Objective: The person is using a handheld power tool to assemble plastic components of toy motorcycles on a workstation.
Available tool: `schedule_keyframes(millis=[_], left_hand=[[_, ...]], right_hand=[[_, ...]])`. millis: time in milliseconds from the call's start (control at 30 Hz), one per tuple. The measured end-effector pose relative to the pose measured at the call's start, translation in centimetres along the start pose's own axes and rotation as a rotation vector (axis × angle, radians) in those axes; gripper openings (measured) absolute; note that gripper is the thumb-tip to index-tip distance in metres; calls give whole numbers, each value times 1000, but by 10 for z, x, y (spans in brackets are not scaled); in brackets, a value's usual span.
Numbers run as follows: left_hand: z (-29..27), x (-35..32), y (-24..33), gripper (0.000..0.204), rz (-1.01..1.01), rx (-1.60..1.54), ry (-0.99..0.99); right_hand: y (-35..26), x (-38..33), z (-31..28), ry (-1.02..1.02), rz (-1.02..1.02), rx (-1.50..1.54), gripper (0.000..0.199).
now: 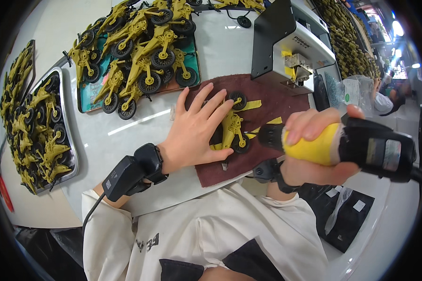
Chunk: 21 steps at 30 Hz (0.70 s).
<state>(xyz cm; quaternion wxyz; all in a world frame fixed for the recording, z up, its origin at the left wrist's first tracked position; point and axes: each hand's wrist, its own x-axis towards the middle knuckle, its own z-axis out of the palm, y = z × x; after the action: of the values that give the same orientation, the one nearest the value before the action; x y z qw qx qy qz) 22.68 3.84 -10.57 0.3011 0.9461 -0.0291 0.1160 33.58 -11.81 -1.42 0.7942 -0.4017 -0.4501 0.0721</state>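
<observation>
A yellow-green toy motorcycle [230,127] with black wheels lies on a dark red cloth. My left hand [197,129] is spread flat beside it, the fingertips near one wheel and the thumb close to the other; part of the toy is hidden under the hand. My right hand [309,171] is wrapped round a black electric screwdriver [375,149] with yellow tape on its grip. Its nose points left toward the toy, just right of the lower wheel; the bit's tip is not clear. Yellow strips [252,105] lie to the right of the toy.
A teal tray [85,104] heaped with similar motorcycles stands at the far left, and a metal tray [73,161] holds more at the left. A screw feeder box [286,51] stands at the back right of the cloth [215,174]. The screwdriver's cable runs off right. Black bags [347,215] lie lower right.
</observation>
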Motion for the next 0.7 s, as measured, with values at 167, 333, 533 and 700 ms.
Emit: schedule_keyframes(millis=[167,333,533,700], left_hand=[[5,1,1,84,-25,-35,29],[8,-1,0,85,-30,-47,48],[9,-3,-2,85,-29,-59,59],[10,-3,-2,86,-32,-57,48]], right_hand=[[10,-2,7,-47,-12,-73,92],[18,-3,8,90,105,-86,88],[30,-5,9,220,227,-325,83],[35,-1,8,141,240,-320,77]])
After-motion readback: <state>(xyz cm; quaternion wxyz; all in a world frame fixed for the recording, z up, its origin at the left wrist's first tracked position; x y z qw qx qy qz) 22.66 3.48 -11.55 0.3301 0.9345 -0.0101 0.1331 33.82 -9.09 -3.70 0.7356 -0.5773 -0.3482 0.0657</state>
